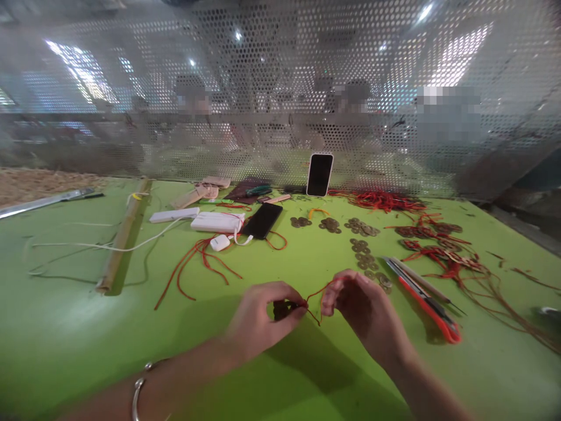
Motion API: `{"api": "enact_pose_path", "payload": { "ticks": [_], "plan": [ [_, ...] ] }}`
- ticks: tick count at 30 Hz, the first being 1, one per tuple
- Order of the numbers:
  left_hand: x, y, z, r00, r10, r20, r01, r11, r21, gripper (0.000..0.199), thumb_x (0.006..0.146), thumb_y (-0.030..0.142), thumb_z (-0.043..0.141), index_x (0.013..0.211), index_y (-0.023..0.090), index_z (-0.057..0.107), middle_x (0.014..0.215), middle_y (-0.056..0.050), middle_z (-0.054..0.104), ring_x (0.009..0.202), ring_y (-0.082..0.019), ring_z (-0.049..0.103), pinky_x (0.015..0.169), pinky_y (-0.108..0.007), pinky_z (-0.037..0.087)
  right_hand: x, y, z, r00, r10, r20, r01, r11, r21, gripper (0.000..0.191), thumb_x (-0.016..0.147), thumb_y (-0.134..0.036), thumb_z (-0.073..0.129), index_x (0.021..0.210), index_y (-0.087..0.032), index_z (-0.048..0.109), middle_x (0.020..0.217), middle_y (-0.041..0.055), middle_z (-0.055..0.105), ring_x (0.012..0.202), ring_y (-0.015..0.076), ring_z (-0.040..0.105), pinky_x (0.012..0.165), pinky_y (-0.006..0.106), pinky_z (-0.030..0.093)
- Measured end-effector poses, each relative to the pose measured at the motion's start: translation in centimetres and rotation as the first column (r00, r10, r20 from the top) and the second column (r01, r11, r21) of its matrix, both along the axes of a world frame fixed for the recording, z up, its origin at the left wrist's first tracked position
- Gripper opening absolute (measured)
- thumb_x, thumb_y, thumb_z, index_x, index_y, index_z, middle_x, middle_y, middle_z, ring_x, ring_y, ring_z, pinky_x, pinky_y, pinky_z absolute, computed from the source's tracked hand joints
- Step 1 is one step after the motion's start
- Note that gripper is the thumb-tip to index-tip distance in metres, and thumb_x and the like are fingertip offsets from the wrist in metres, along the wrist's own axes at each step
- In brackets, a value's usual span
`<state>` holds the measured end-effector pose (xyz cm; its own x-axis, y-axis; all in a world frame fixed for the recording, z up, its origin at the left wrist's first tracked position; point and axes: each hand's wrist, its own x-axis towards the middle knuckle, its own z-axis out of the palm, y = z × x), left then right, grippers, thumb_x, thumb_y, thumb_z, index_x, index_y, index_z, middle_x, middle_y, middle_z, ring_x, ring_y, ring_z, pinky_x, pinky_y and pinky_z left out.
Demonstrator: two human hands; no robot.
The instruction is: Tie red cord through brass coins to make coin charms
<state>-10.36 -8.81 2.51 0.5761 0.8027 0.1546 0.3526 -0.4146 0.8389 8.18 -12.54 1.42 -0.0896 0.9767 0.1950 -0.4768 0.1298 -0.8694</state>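
Over the green table my left hand [265,318] pinches a dark cluster of coins [280,310] with red cord at its tip; the fingers partly hide it. A strand of red cord [319,291] runs from this pinch to my right hand [357,304], whose thumb and fingers are closed on it. A short loose end of the cord hangs between both hands. Just beyond my right hand lie small groups of round coins [362,254]. To its right rest a red and black utility knife [425,304] and a thin pointed tool [427,283].
Tangled red cords [381,200] and corded coins [442,251] lie at the right. A phone [319,175] stands against the perforated metal screen [272,134]. Left of centre are a black phone [264,220], a white power bank [217,221] and a bamboo stick [123,240].
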Motion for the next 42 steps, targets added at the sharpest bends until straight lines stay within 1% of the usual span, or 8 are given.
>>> {"api": "enact_pose_path", "payload": {
  "ticks": [3, 6, 8, 11, 15, 22, 35, 42],
  "plan": [
    [0.0, -0.1, 0.2, 0.999, 0.000, 0.033, 0.000, 1.000, 0.006, 0.009, 0.079, 0.021, 0.060, 0.078, 0.017, 0.068, 0.078, -0.004, 0.068, 0.071, -0.016, 0.060, 0.065, -0.024, 0.045, -0.1, 0.3, -0.7, 0.987, -0.112, 0.120, 0.115, 0.993, -0.024, 0.029, 0.091, -0.035, 0.042, 0.083, -0.018, 0.064, 0.076, 0.0065, 0.066, 0.074, 0.0198, 0.062, 0.068, 0.032, 0.050],
    [0.0, -0.1, 0.3, 0.999, -0.002, 0.054, 0.001, 0.999, 0.033, 0.008, 0.078, 0.021, 0.061, 0.077, 0.017, 0.068, 0.078, -0.005, 0.068, 0.076, -0.018, 0.060, 0.072, -0.028, 0.045, 0.0, 0.8, -1.4, 0.935, -0.272, 0.226, 0.269, 0.962, 0.045, 0.028, 0.091, -0.036, 0.042, 0.090, -0.019, 0.064, 0.094, 0.0080, 0.065, 0.093, 0.0207, 0.059, 0.080, 0.034, 0.048],
    [0.0, 0.0, 0.4, 0.998, -0.016, 0.060, 0.014, 0.999, 0.032, 0.007, 0.078, 0.020, 0.061, 0.075, 0.016, 0.066, 0.077, -0.005, 0.068, 0.076, -0.018, 0.060, 0.074, -0.028, 0.044, 0.3, 1.0, -1.5, 0.890, -0.336, 0.309, 0.327, 0.942, 0.080, 0.028, 0.092, -0.037, 0.041, 0.091, -0.021, 0.065, 0.098, 0.0072, 0.064, 0.096, 0.0201, 0.057, 0.084, 0.034, 0.046],
    [0.0, -0.1, 0.5, 0.997, -0.047, 0.059, 0.047, 0.999, 0.000, 0.008, 0.079, 0.020, 0.059, 0.073, 0.016, 0.063, 0.075, -0.004, 0.066, 0.074, -0.016, 0.059, 0.071, -0.027, 0.043, 0.6, 1.0, -0.9, 0.790, -0.309, 0.530, 0.276, 0.950, 0.143, 0.017, 0.088, -0.032, 0.052, 0.090, -0.022, 0.065, 0.093, 0.0059, 0.064, 0.092, 0.0194, 0.058, 0.083, 0.034, 0.046],
    [0.0, -0.1, 0.4, 0.994, -0.091, 0.063, 0.095, 0.993, -0.063, 0.009, 0.080, 0.020, 0.058, 0.074, 0.015, 0.062, 0.078, -0.005, 0.065, 0.075, -0.016, 0.058, 0.071, -0.026, 0.044, 0.5, 0.4, 0.4, 0.665, -0.226, 0.712, 0.048, 0.964, 0.262, 0.009, 0.083, -0.023, 0.059, 0.085, -0.022, 0.068, 0.085, 0.0041, 0.061, 0.082, 0.0169, 0.059, 0.074, 0.029, 0.047],
    [-0.1, 0.1, 0.1, 0.992, -0.094, 0.086, 0.103, 0.989, -0.107, 0.009, 0.079, 0.019, 0.057, 0.073, 0.014, 0.062, 0.076, -0.005, 0.064, 0.073, -0.016, 0.057, 0.070, -0.025, 0.044, 0.0, -0.2, 0.5, 0.634, -0.208, 0.745, -0.085, 0.939, 0.334, 0.010, 0.080, -0.015, 0.061, 0.084, -0.021, 0.068, 0.086, 0.0045, 0.061, 0.079, 0.0156, 0.059, 0.071, 0.027, 0.048],
    [0.0, 0.0, 0.0, 0.996, -0.054, 0.067, 0.059, 0.995, -0.077, 0.008, 0.077, 0.016, 0.055, 0.072, 0.015, 0.061, 0.074, -0.004, 0.062, 0.072, -0.016, 0.057, 0.068, -0.025, 0.043, -0.6, -0.1, 0.0, 0.590, -0.322, 0.740, -0.041, 0.904, 0.426, 0.011, 0.076, -0.013, 0.061, 0.082, -0.021, 0.064, 0.082, 0.0042, 0.062, 0.076, 0.0168, 0.059, 0.067, 0.028, 0.048],
    [0.2, -0.4, 0.3, 0.990, -0.064, 0.125, 0.078, 0.990, -0.116, 0.010, 0.078, 0.017, 0.055, 0.069, 0.014, 0.059, 0.070, -0.002, 0.059, 0.069, -0.015, 0.054, 0.066, -0.024, 0.042, -0.7, -0.3, 0.4, 0.626, -0.222, 0.747, -0.046, 0.946, 0.320, 0.011, 0.077, -0.010, 0.059, 0.082, -0.020, 0.063, 0.086, 0.0038, 0.060, 0.081, 0.0163, 0.058, 0.073, 0.028, 0.047]
  ]
}}
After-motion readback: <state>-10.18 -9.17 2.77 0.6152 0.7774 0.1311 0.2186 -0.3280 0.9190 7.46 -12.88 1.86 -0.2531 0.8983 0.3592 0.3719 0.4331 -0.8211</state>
